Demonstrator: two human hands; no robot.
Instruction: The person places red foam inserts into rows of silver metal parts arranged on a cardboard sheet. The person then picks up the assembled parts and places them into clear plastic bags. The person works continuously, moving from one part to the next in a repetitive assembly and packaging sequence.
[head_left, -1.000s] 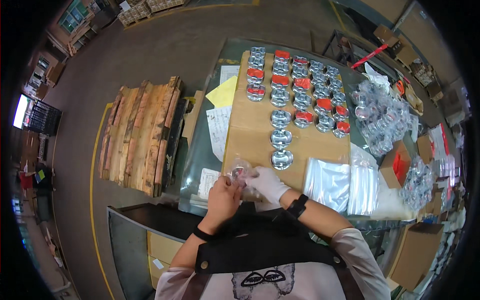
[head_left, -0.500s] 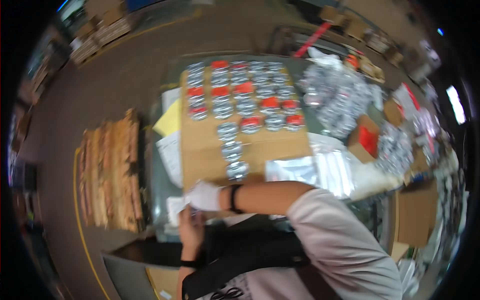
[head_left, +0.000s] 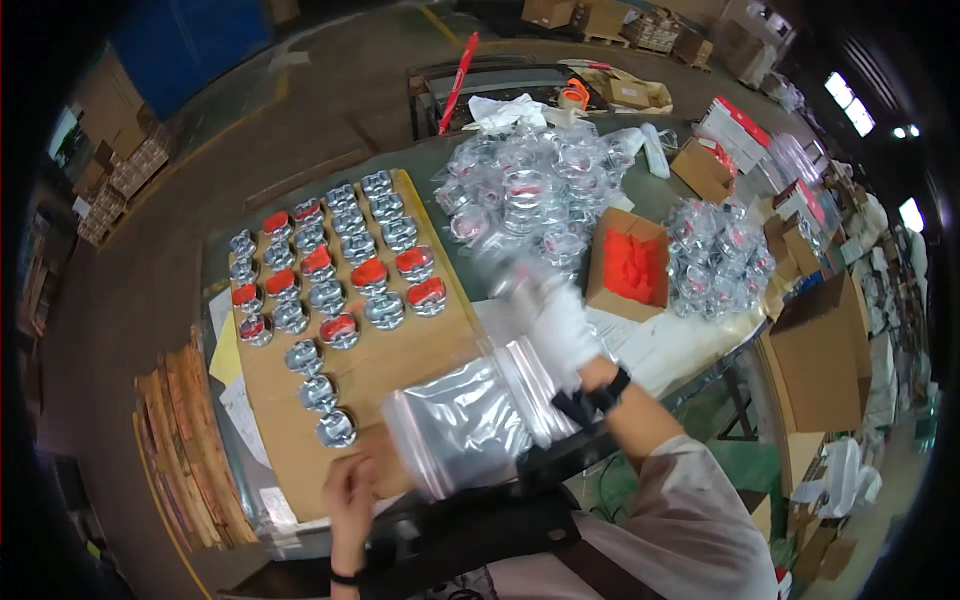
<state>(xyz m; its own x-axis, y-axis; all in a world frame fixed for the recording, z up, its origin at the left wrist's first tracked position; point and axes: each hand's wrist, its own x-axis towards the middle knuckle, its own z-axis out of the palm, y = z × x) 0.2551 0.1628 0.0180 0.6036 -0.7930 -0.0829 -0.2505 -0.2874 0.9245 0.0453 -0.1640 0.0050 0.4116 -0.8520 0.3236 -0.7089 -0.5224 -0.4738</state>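
My right hand (head_left: pixel 565 335), in a white glove, reaches toward a heap of bagged pistons (head_left: pixel 530 180). At its fingers is a smeared bagged piston (head_left: pixel 518 283), clear plastic around it. My left hand (head_left: pixel 350 488), bare, is apart from it at the near edge of a cardboard sheet (head_left: pixel 400 370), fingers loosely apart and nothing seen in them. Rows of silver pistons (head_left: pixel 384 310) stand on the cardboard, several with red on top. A stack of clear plastic bags (head_left: pixel 455 425) lies between my hands.
Right of the heap stand a small carton with red lining (head_left: pixel 632 265) and another cluster of bagged pistons (head_left: pixel 718 260). Papers (head_left: pixel 243 420) lie along the table's left side. A wooden pallet (head_left: pixel 185 450) is on the floor at left, a large carton (head_left: pixel 820 350) at right.
My hands were together at the cardboard's near left corner. My right hand has swung right to the heap with the bagged piston; my left is now by itself. The view has turned right.
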